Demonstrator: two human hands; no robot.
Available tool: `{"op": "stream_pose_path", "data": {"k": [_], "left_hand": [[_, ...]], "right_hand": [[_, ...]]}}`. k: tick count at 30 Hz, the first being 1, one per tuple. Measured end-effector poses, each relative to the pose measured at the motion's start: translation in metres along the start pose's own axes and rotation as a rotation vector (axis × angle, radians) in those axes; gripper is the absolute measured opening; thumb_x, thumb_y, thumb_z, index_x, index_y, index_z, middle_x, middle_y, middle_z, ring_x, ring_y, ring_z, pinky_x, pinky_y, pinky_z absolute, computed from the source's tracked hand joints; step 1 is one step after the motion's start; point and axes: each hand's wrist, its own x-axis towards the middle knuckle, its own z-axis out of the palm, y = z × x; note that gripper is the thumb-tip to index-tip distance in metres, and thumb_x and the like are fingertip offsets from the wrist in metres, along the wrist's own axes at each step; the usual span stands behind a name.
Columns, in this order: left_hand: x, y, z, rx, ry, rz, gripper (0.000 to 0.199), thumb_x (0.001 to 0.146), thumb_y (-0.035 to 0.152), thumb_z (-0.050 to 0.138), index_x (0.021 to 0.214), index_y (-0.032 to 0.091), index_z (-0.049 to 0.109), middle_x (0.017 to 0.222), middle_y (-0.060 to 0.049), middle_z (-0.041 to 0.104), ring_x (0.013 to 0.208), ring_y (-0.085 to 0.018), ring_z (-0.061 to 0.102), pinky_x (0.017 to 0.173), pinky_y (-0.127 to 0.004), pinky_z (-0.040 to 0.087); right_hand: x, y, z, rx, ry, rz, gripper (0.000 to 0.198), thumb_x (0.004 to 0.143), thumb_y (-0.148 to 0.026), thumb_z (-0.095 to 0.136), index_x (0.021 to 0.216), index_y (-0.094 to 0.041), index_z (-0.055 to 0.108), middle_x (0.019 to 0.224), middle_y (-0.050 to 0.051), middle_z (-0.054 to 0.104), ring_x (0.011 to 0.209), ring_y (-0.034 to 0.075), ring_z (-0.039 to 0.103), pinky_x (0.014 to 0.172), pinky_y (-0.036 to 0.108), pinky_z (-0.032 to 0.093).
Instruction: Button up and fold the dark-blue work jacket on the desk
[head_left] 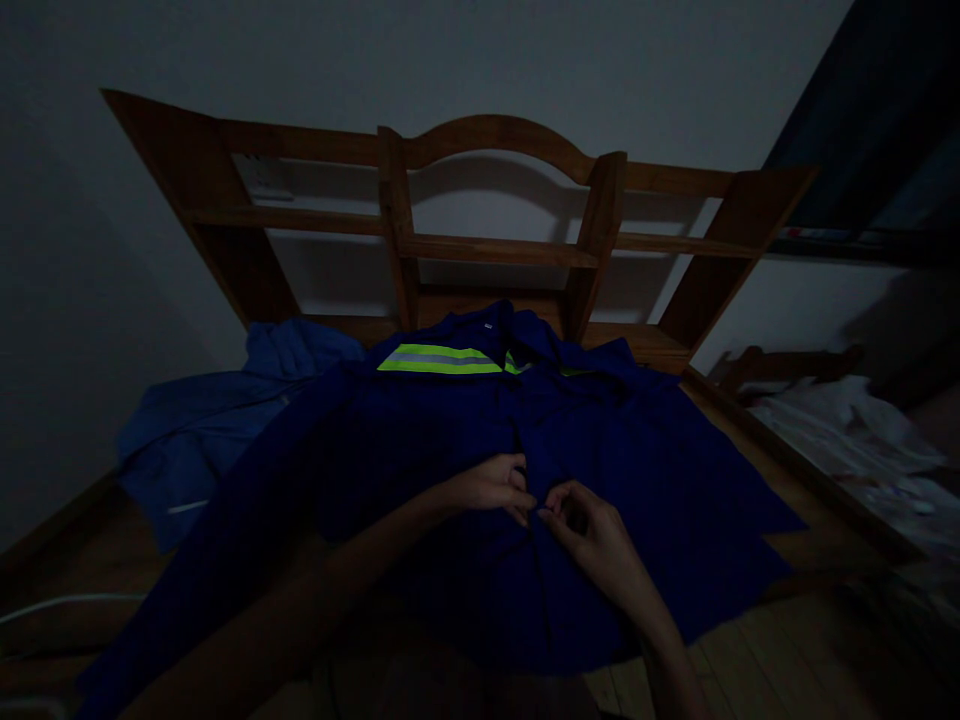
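Observation:
A dark blue work jacket (600, 460) with a yellow-green and grey reflective band (442, 358) across the chest lies spread on a wooden desk, collar toward the back. Over its front opening, my left hand (495, 485) pinches the cloth edge, fingers bent. Close beside it on the right, my right hand (592, 530) has thumb and forefinger pressed together on the opposite edge of the opening. The fingertips of both hands nearly meet. Any button or fastener between them is too small and dark to make out.
Left of the jacket lies a crumpled lighter blue garment (232, 400). A wooden shelf rack (495, 250) stands behind, against the wall, with a power socket (262, 178) at its left. White crumpled cloth or plastic (855, 420) is at the right. A pale cable (75, 600) runs at the lower left.

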Motion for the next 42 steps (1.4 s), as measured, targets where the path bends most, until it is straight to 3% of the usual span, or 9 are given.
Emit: {"op": "stream_pose_path", "data": {"k": [6,9,11,13,18,23,33,42], "left_hand": [[0.002,-0.001,-0.004,-0.005,-0.104,0.032,0.057,0.071,0.034,0.069,0.116,0.011,0.042,0.078,-0.011,0.063,0.065,-0.02,0.063,0.061,-0.034,0.052],[-0.004,0.01,0.001,0.06,-0.198,-0.074,0.045,0.074,0.044,0.064,0.097,0.006,0.052,0.074,-0.016,0.063,0.065,-0.023,0.064,0.062,-0.035,0.051],[-0.009,0.018,0.006,0.107,-0.256,-0.153,0.048,0.078,0.051,0.057,0.08,0.003,0.057,0.078,-0.02,0.063,0.068,-0.023,0.064,0.066,-0.033,0.051],[-0.013,0.024,0.009,0.104,-0.298,-0.193,0.053,0.081,0.053,0.052,0.075,0.001,0.061,0.084,-0.022,0.063,0.072,-0.022,0.064,0.071,-0.032,0.05],[-0.013,0.022,0.007,-0.043,-0.279,-0.218,0.043,0.079,0.045,0.058,0.084,0.002,0.063,0.09,-0.022,0.063,0.078,-0.023,0.064,0.076,-0.033,0.049],[-0.009,0.017,0.004,-0.127,-0.268,-0.264,0.033,0.075,0.037,0.062,0.079,0.004,0.061,0.085,-0.021,0.064,0.074,-0.023,0.064,0.07,-0.032,0.048],[-0.01,0.017,0.01,-0.073,-0.196,-0.217,0.03,0.069,0.034,0.068,0.071,0.007,0.054,0.076,-0.015,0.064,0.066,-0.02,0.063,0.064,-0.03,0.047],[-0.008,0.01,0.003,0.013,-0.203,-0.141,0.03,0.074,0.035,0.063,0.072,0.006,0.058,0.073,-0.013,0.063,0.063,-0.018,0.062,0.06,-0.029,0.048]], "right_hand": [[-0.001,0.005,-0.001,0.115,-0.016,0.068,0.026,0.089,-0.041,0.045,0.091,-0.017,0.054,0.083,0.001,0.056,0.073,0.01,0.05,0.065,0.023,0.037],[-0.001,0.008,-0.001,0.163,0.002,0.085,0.026,0.088,-0.041,0.048,0.091,-0.017,0.054,0.084,0.002,0.056,0.074,0.01,0.049,0.065,0.023,0.036],[-0.001,0.008,-0.001,0.192,0.011,0.076,0.026,0.087,-0.041,0.048,0.09,-0.016,0.055,0.082,0.002,0.055,0.073,0.01,0.048,0.064,0.022,0.035],[-0.001,0.008,-0.002,0.222,0.011,0.068,0.026,0.087,-0.041,0.049,0.089,-0.016,0.055,0.082,0.002,0.054,0.072,0.01,0.048,0.064,0.022,0.035],[-0.001,0.009,-0.003,0.247,0.032,0.078,0.025,0.086,-0.041,0.05,0.09,-0.016,0.055,0.084,0.002,0.055,0.076,0.01,0.049,0.067,0.022,0.036],[-0.002,0.008,-0.003,0.272,0.033,0.085,0.026,0.086,-0.041,0.05,0.088,-0.016,0.054,0.083,0.002,0.054,0.075,0.01,0.048,0.067,0.022,0.036],[-0.002,0.008,-0.003,0.271,0.011,0.09,0.028,0.086,-0.043,0.049,0.088,-0.015,0.054,0.079,0.003,0.051,0.071,0.011,0.046,0.063,0.023,0.035],[-0.003,0.005,-0.004,0.166,-0.028,0.019,0.023,0.09,-0.039,0.045,0.095,-0.018,0.052,0.086,0.002,0.053,0.076,0.011,0.048,0.068,0.024,0.036]]}}
